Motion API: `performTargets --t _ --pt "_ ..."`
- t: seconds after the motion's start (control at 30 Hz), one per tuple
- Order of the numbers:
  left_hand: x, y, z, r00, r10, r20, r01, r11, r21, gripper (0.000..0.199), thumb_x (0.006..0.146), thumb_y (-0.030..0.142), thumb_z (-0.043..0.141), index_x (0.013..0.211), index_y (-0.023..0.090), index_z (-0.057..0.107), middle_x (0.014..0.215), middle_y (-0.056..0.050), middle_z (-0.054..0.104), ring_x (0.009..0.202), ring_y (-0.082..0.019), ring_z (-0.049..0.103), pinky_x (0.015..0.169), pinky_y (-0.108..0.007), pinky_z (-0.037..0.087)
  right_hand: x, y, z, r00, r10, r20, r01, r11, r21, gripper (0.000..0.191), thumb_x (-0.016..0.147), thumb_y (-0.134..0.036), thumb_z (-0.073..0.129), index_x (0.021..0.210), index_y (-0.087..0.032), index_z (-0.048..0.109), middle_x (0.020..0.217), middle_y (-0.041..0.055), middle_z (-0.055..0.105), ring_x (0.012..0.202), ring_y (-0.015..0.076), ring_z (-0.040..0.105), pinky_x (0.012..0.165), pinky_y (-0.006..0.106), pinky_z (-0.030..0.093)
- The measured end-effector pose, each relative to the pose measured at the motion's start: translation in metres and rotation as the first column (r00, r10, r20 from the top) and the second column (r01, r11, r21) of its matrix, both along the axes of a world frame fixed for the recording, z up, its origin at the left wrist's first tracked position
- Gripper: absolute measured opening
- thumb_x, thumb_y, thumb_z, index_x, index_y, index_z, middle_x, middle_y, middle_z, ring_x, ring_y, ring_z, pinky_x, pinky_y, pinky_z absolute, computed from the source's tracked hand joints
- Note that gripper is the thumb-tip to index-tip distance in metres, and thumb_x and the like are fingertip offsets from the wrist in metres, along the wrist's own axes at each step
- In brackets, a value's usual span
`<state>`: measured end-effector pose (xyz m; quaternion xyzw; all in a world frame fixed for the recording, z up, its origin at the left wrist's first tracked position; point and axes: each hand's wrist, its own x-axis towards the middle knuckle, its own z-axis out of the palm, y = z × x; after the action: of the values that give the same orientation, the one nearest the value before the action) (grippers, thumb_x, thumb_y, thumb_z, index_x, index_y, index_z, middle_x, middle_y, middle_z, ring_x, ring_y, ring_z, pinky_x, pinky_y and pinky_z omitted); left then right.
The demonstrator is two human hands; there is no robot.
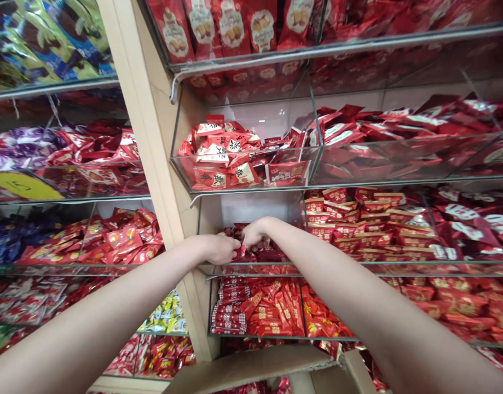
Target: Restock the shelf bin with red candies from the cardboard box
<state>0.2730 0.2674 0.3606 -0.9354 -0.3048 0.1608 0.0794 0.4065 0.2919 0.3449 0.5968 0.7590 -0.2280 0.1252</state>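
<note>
Both of my hands reach into a glass-fronted shelf bin holding dark red wrapped packets [271, 255]. My left hand [221, 249] is at the bin's left end, its fingers closed at the edge of a small bright red packet [243, 250]. Close beside it, my right hand [256, 232] bends down from above, fingers curled against the same small packet. The fingertips of both hands are partly hidden among the wrappers, so the packet's exact shape does not show.
A glass shelf with red-and-white packets [222, 148] hangs above my hands. Gold-edged red packets [358, 224] fill the bin to the right. A wooden upright [152, 137] stands at left. Below, an open cardboard box [255, 364] has red packets inside.
</note>
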Motion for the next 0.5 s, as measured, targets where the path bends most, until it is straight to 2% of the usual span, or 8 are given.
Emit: performTargets --t 0.13,0.3,0.4,0.5 --pt "-0.003 0.001 -0.001 0.993 -0.084 0.080 0.082 0.996 0.031 0.024 0.078 0.026 0.035 0.090 0.019 0.054 0.097 -0.008 0.060 0.086 -0.020 0.054 0.076 -0.029 0.040 0.001 0.001 -0.001 0.998 0.044 0.034 -0.046 0.998 0.050 0.024 0.065 -0.028 0.056 0.080 -0.010 0.058 0.058 0.0008 0.056 0.039 0.0074 0.043 0.042 0.024 0.038" --pt "0.001 0.005 -0.003 0.999 -0.043 -0.020 0.043 0.999 0.018 0.028 0.078 0.025 0.032 0.090 0.018 0.056 0.090 -0.010 0.062 0.080 -0.022 0.055 0.072 -0.032 0.040 -0.002 -0.008 0.000 0.993 0.080 0.084 -0.091 0.986 0.137 0.021 0.063 -0.023 0.053 0.079 -0.011 0.060 0.064 0.0033 0.059 0.046 0.0101 0.048 0.046 0.024 0.039" --pt "0.003 0.008 -0.006 1.000 -0.030 -0.005 0.030 1.000 0.006 0.028 0.077 0.026 0.033 0.091 0.019 0.057 0.093 -0.010 0.062 0.082 -0.021 0.055 0.073 -0.031 0.040 -0.004 -0.017 0.000 0.989 0.084 0.119 -0.108 0.972 0.210 0.024 0.066 -0.025 0.050 0.082 -0.010 0.059 0.073 0.0069 0.061 0.054 0.0119 0.052 0.049 0.024 0.039" --pt "0.002 0.008 -0.008 1.000 -0.027 0.011 0.027 1.000 0.000 0.029 0.077 0.026 0.034 0.093 0.018 0.056 0.094 -0.010 0.062 0.082 -0.021 0.056 0.073 -0.030 0.040 -0.004 -0.020 -0.002 0.985 0.068 0.157 -0.098 0.976 0.195 0.025 0.069 -0.026 0.046 0.081 -0.008 0.059 0.070 0.0089 0.061 0.053 0.0127 0.051 0.048 0.024 0.039"
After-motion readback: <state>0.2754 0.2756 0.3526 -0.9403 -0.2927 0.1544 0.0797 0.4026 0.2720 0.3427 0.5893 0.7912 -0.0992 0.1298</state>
